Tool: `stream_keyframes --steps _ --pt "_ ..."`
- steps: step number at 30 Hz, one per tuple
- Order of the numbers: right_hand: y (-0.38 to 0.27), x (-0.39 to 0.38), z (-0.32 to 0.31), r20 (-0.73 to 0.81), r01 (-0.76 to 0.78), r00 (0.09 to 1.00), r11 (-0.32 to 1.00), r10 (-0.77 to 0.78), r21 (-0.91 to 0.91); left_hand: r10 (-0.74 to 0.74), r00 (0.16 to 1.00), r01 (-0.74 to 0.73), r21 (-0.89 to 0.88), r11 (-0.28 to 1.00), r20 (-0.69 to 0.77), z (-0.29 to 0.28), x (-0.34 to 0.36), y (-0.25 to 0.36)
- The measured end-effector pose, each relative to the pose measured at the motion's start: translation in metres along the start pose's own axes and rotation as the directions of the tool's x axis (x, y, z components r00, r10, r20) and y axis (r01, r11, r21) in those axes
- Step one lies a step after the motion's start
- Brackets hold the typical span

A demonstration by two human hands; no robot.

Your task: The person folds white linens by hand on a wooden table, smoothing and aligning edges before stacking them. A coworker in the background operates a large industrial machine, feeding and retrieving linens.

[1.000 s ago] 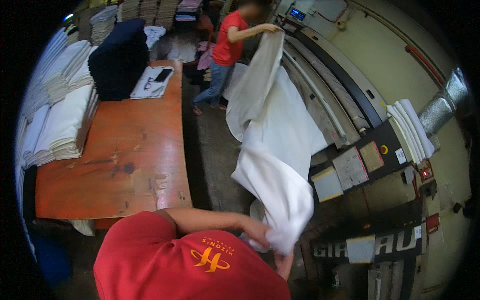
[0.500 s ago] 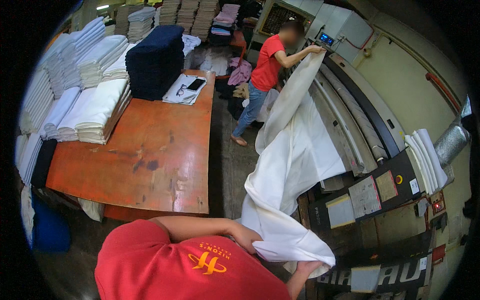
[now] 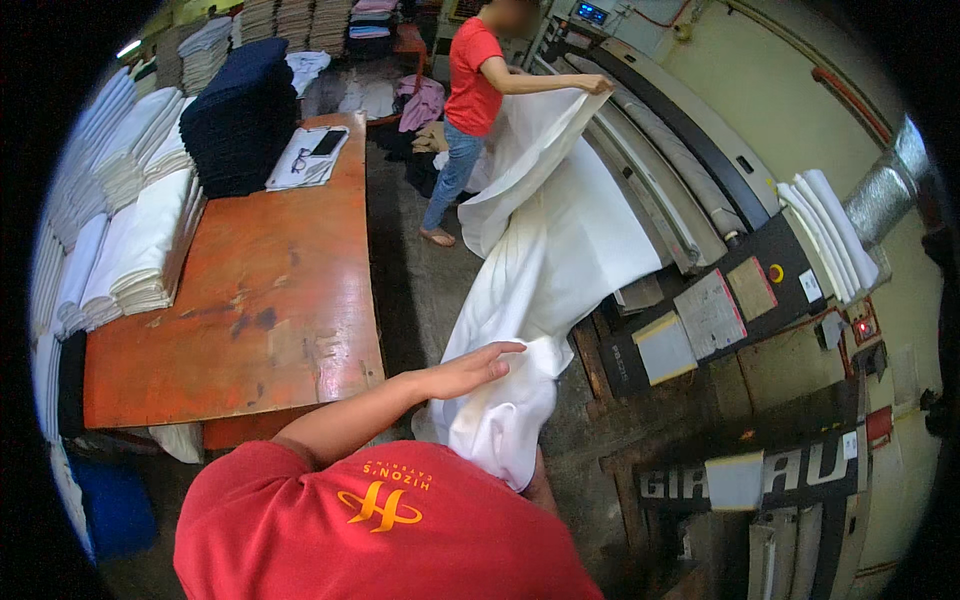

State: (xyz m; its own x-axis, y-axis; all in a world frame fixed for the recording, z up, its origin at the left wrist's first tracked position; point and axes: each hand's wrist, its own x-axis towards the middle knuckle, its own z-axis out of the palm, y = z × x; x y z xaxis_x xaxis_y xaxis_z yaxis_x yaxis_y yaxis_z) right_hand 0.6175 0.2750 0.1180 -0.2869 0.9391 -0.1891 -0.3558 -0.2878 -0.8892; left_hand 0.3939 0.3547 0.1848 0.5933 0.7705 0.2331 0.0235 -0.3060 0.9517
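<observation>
White cloth (image 3: 535, 275) is extended toward twelve o'clock, where it is held by a co-worker (image 3: 474, 75). The left hand (image 3: 472, 372) is opened over it, gripping nothing; contact is unclear. The right hand is hidden; its grip cannot be told.

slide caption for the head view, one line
Left hand open at a long white cloth, a co-worker in red holding its far edge.

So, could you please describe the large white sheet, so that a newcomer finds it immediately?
Start at the orange table on the left. To its right, the white sheet stretches from the co-worker down toward the person's left hand. Unlike the folded white cloths on the table, it is loose and rumpled.
</observation>
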Motion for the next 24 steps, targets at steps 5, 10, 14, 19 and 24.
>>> stream_keyframes --steps 5,10,14,19,24 --pt "0.003 -0.025 -0.01 0.091 -0.158 0.983 0.987 0.157 0.006 -0.144 0.955 0.179 -0.116 0.977 0.26 0.017 0.018 -0.011" --pt "0.008 -0.04 -0.019 0.099 -0.201 0.975 0.98 0.199 0.007 -0.469 0.798 0.433 0.181 0.883 0.379 0.033 0.033 -0.05" --pt "0.006 -0.033 -0.013 0.145 -0.207 0.967 0.978 0.209 -0.023 -0.658 0.565 0.544 0.374 0.751 0.499 0.03 0.03 -0.075" --pt "-0.006 -0.012 -0.001 0.2 -0.174 0.964 0.984 0.178 -0.036 -0.237 0.859 0.131 0.251 0.959 0.455 0.026 0.025 -0.064" --pt "-0.021 -0.021 -0.009 0.138 -0.137 0.982 0.989 0.128 0.058 0.248 0.968 -0.245 -0.068 0.967 0.027 0.015 0.039 0.003"
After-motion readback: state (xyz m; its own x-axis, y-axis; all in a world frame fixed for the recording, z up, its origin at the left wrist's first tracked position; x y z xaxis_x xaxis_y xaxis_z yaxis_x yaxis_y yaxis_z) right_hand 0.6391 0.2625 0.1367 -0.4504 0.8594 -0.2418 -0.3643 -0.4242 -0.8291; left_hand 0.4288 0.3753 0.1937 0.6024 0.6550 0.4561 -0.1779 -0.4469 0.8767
